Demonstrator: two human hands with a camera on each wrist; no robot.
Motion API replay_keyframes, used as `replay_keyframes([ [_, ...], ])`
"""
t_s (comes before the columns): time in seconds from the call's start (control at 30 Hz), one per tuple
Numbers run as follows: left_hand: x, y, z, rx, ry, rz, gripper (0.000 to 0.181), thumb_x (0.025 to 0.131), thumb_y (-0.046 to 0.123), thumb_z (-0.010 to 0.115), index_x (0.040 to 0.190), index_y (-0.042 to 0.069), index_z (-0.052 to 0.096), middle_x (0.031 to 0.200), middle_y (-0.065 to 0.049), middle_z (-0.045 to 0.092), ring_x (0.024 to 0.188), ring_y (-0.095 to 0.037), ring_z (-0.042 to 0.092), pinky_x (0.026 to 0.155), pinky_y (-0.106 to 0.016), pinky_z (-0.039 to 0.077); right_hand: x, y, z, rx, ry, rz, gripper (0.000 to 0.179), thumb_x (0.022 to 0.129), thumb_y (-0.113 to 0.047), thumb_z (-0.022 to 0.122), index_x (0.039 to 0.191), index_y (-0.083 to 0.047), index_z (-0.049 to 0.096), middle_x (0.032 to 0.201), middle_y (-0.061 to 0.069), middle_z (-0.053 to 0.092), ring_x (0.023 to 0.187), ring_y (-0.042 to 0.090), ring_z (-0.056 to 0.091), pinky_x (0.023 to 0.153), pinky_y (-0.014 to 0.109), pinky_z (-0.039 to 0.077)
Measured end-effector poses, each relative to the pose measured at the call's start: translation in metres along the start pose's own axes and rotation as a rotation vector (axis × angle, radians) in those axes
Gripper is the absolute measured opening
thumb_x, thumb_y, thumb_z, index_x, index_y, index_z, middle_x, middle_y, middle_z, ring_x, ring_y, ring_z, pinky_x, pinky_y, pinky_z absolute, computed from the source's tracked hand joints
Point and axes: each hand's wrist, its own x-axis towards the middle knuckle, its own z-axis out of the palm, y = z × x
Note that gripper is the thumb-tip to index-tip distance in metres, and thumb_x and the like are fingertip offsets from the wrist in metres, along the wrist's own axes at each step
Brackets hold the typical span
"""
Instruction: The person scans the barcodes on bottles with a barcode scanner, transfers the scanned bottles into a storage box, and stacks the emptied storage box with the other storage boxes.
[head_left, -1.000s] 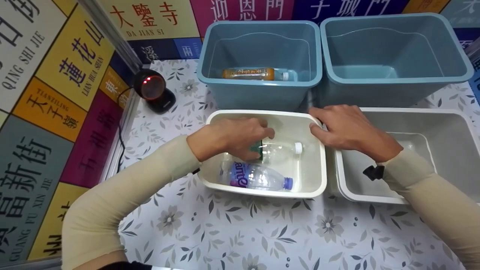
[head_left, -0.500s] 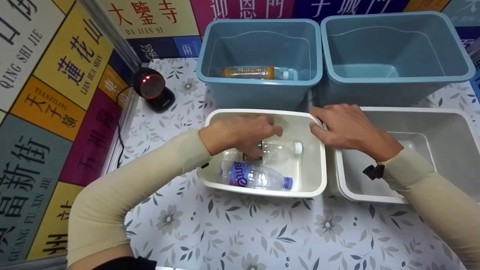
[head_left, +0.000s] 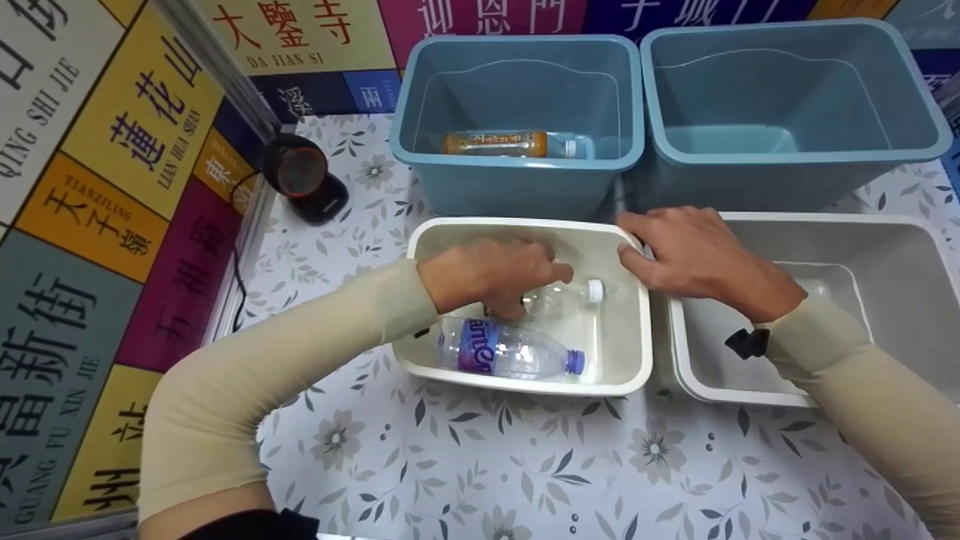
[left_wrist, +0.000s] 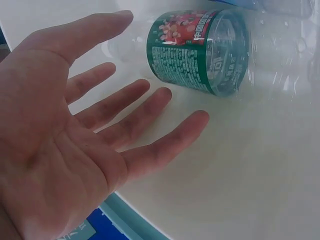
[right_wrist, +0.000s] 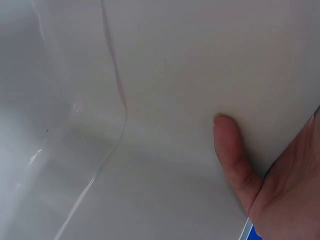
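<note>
In the head view, my left hand (head_left: 499,276) is inside the left white bin (head_left: 637,352). It hovers over a clear plastic bottle (head_left: 562,294) with a white cap, hiding much of it. The left wrist view shows that hand's fingers spread and relaxed beside the bottle's green label (left_wrist: 182,60), with nothing in the palm. A second clear bottle (head_left: 525,352), with a purple label and purple cap, lies nearer the front. My right hand (head_left: 682,251) grips the rim at this bin's right back corner. Its thumb (right_wrist: 232,155) lies along a pale plastic wall in the right wrist view.
Behind stand two blue bins; the left one (head_left: 517,187) holds an orange-labelled bottle (head_left: 495,144). To the right is another white bin (head_left: 817,225). A black scanner-like device (head_left: 304,180) with a cable stands at the left wall. Flower-patterned cloth (head_left: 487,457) covers the table.
My left hand has moved a little to the right along the white-capped bottle, covering more of its label. The right hand keeps its place on the rim. The device's red lights have gone dark.
</note>
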Motion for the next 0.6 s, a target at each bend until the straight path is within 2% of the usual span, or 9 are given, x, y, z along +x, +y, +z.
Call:
replay_keyframes([
  [0.3, 0.006, 0.001, 0.005, 0.045, 0.029, 0.021, 0.065, 0.083, 0.016, 0.075, 0.140, 0.025, 0.045, 0.126, -0.010, 0.057, 0.096, -0.025, 0.058, 0.075, -0.041, 0.057, 0.001, -0.001, 0.000, -0.003, -0.010, 0.007, 0.017, 0.097, -0.034, 0.052, 0.084, -0.023, 0.053, 0.066, -0.002, 0.053, 0.059, 0.019, 0.051, 0.045, 0.033, 0.029],
  [0.6, 0.013, 0.007, 0.016, 0.163, 0.095, 0.064, 0.064, 0.082, 0.018, 0.076, 0.135, 0.018, 0.042, 0.123, -0.013, 0.058, 0.097, -0.029, 0.062, 0.075, -0.041, 0.057, -0.001, -0.001, -0.001, 0.008, -0.019, 0.020, 0.017, 0.097, -0.035, 0.051, 0.083, -0.025, 0.053, 0.066, -0.002, 0.051, 0.058, 0.019, 0.049, 0.044, 0.033, 0.030],
])
